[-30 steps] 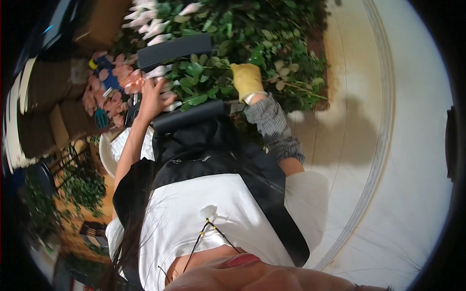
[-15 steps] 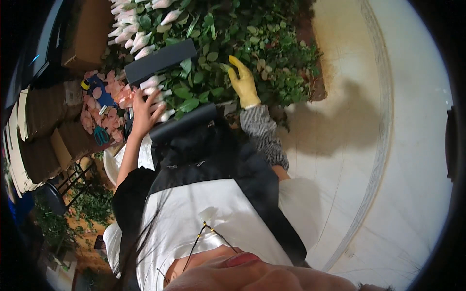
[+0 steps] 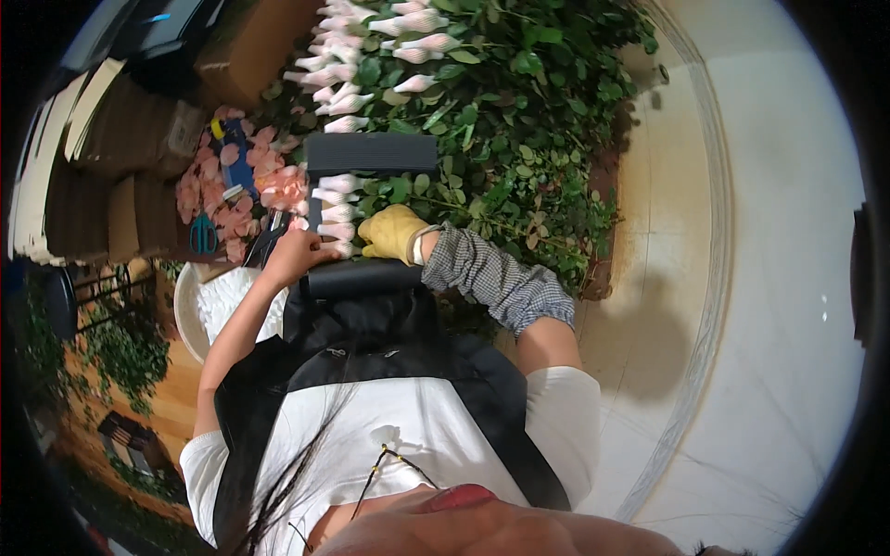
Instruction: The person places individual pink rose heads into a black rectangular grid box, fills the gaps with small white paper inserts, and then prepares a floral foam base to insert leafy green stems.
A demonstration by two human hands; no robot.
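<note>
Pink-white rose buds in net sleeves lie in a row, their leafy stems spreading to the right. My bare left hand is at the near end of the row, its fingers drawn together at the tip of the nearest netted rose. Just right of that bud is my right hand in a yellow glove, fingers curled in among the stems and leaves. What lies inside the glove's grip is hidden. A dark ridged block rests across the row, ahead of both hands.
Loose pink petals, teal scissors and a blue tool lie left of the buds. Cardboard stacks stand farther left. A black padded roll borders the near edge, beside a white tub.
My right hand has moved left and nearer, from the foliage to beside the nearest buds, and its fingers have curled. My left hand's spread fingers have closed at the row's near end. The view has turned.
</note>
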